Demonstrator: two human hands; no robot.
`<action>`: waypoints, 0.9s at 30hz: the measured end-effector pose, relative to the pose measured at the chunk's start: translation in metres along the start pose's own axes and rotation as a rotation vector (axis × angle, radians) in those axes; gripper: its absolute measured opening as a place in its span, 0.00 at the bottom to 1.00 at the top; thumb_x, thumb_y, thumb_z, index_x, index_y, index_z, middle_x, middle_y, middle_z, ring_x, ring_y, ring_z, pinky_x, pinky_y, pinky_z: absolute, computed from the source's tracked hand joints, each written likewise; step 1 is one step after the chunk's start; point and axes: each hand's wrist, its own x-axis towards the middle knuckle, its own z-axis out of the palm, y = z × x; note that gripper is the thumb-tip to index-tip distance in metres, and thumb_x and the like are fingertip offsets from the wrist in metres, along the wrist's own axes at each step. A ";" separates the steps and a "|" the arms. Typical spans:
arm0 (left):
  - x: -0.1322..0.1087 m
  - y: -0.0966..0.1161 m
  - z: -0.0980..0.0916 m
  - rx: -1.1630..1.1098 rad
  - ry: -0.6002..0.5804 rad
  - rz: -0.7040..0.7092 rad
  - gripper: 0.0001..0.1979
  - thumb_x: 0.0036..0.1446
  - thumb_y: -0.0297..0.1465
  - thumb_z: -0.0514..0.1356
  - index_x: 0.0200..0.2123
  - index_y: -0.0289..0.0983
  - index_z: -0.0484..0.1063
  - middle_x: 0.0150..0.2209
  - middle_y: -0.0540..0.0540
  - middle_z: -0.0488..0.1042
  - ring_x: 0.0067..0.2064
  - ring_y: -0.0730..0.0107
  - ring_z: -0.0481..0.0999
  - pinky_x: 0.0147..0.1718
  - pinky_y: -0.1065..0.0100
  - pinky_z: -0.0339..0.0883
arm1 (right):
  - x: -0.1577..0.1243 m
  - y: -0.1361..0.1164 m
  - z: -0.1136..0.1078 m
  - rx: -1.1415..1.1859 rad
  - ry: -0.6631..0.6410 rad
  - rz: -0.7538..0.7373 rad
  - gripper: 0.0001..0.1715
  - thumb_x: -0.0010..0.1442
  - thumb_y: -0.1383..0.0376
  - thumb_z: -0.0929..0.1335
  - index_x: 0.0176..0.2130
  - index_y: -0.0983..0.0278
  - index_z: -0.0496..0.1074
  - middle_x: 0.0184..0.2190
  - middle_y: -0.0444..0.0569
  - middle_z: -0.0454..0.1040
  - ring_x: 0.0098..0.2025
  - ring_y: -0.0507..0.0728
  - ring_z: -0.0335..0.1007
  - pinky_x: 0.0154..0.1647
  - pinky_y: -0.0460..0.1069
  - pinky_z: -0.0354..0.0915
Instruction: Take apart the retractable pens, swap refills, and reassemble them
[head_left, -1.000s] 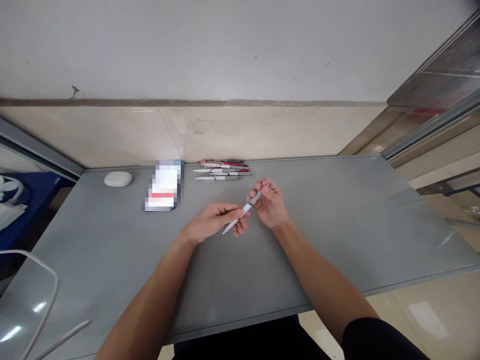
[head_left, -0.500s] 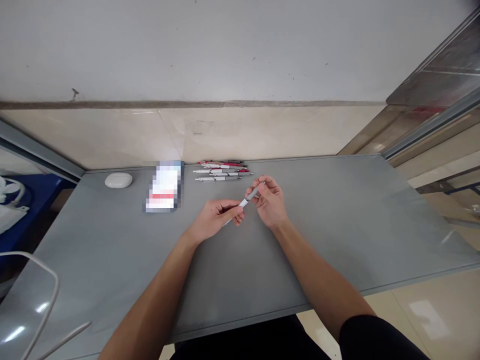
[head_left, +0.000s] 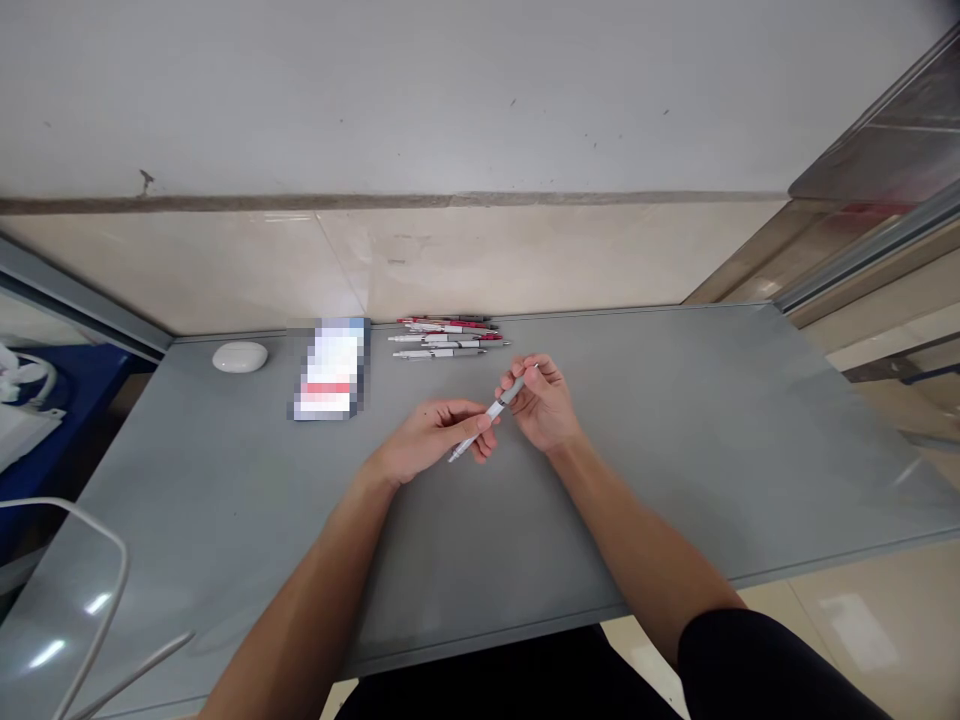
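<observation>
Both of my hands grip one white pen with a grey grip section, held slanted above the grey table. My left hand is closed on the white barrel, thumb on top, and the clicker end sticks out toward the lower left. Around the grey front part the fingers of my right hand are pinched, close to the tip. Beyond my hands, several red, white and grey pens lie in a loose pile on the table near the wall.
A blurred-out phone-like thing lies left of the pens, and a white rounded object sits farther left. The grey table meets a tiled wall. White cables cross the near left corner.
The view has shifted slightly. More of the pen's clicker end now shows below my left hand. Both hands still hold the pen.
</observation>
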 end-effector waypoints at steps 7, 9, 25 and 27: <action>0.003 -0.005 0.000 0.171 0.128 0.091 0.13 0.57 0.39 0.60 0.35 0.34 0.75 0.28 0.48 0.74 0.29 0.72 0.74 0.34 0.69 0.70 | 0.002 -0.001 0.004 -0.026 0.038 -0.028 0.11 0.50 0.63 0.75 0.27 0.59 0.68 0.27 0.36 0.68 0.28 0.47 0.70 0.31 0.46 0.72; 0.005 -0.009 0.000 0.205 0.162 0.111 0.13 0.57 0.39 0.60 0.36 0.34 0.75 0.28 0.48 0.74 0.29 0.72 0.74 0.34 0.69 0.70 | 0.002 -0.001 0.004 -0.057 0.056 -0.033 0.11 0.50 0.63 0.74 0.27 0.59 0.68 0.27 0.36 0.68 0.28 0.47 0.70 0.31 0.46 0.72; 0.002 -0.002 0.001 0.044 -0.010 0.061 0.16 0.60 0.41 0.58 0.37 0.33 0.74 0.31 0.45 0.76 0.30 0.71 0.74 0.32 0.68 0.70 | 0.001 -0.005 -0.004 0.004 -0.061 0.027 0.10 0.46 0.63 0.76 0.29 0.57 0.72 0.29 0.37 0.72 0.32 0.49 0.72 0.35 0.47 0.74; 0.002 -0.001 0.000 0.071 -0.011 0.069 0.15 0.60 0.40 0.58 0.36 0.33 0.75 0.31 0.45 0.76 0.31 0.71 0.74 0.33 0.68 0.69 | 0.001 -0.004 -0.004 0.000 -0.061 0.023 0.11 0.46 0.63 0.76 0.29 0.58 0.71 0.29 0.37 0.71 0.32 0.49 0.73 0.34 0.47 0.73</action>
